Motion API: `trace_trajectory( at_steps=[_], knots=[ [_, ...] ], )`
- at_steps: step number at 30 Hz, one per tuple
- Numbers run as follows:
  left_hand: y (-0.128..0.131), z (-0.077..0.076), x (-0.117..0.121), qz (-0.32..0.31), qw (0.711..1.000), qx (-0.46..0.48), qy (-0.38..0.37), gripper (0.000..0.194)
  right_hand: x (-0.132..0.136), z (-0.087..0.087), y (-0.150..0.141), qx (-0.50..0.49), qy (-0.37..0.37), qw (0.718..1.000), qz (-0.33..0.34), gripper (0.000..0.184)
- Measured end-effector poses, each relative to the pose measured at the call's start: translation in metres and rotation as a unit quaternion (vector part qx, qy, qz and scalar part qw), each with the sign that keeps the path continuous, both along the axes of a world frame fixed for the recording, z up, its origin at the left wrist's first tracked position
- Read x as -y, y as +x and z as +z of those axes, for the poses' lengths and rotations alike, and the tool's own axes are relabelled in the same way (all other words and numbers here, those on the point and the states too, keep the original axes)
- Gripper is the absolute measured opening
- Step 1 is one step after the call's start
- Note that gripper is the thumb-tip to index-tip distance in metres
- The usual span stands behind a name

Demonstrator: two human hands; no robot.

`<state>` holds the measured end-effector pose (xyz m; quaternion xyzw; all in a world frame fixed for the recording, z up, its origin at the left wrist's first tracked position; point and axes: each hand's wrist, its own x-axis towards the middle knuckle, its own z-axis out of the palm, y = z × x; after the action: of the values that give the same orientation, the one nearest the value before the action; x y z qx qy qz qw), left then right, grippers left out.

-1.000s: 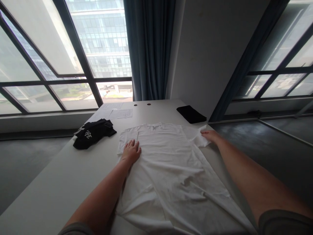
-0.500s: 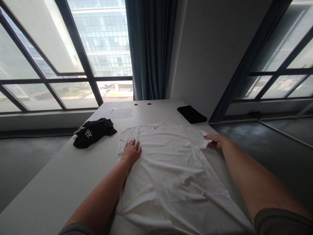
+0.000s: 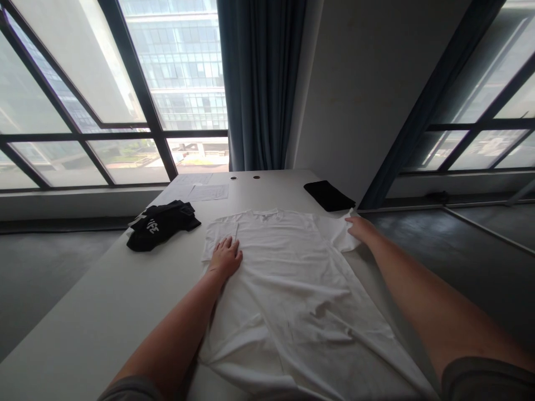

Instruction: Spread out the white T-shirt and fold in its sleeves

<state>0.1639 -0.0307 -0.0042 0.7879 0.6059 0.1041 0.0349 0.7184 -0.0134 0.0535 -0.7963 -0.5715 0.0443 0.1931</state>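
Observation:
A white T-shirt (image 3: 284, 267) lies spread on the white table, its neckline at the far end and its hem toward me. Creases run across its lower half. My left hand (image 3: 226, 257) rests flat on the shirt beside the left sleeve, fingers stretched out. At the right sleeve, my right hand (image 3: 360, 229) pinches the cuff and holds its edge raised off the table. The fingertips of that hand are partly hidden by the fabric.
On the left of the table (image 3: 108, 301) lies a heap of black clothing (image 3: 163, 223) with white lettering. Paper sheets (image 3: 209, 192) lie behind it. A folded black cloth (image 3: 329, 195) sits at the far right edge. Windows and a blue curtain (image 3: 261, 83) stand beyond.
My right hand has shifted slightly left and lifted the right sleeve's cuff, which now points up. My left hand stays in place on the shirt.

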Motion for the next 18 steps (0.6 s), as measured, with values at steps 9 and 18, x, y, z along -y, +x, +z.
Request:
trace_trajectory(
  at_steps=[9, 18],
  knots=[
    [-0.001, -0.002, -0.001, -0.008, 1.0, -0.002, 0.01, 0.055, -0.002, 0.017, -0.091, 0.134, -0.018, 0.962, 0.236, 0.073],
    [0.001, 0.003, 0.003, -0.004, 1.0, -0.007, 0.013, 0.053, 0.015, -0.038, -0.144, 0.134, -0.119, 0.95, 0.255, 0.066]
  ],
)
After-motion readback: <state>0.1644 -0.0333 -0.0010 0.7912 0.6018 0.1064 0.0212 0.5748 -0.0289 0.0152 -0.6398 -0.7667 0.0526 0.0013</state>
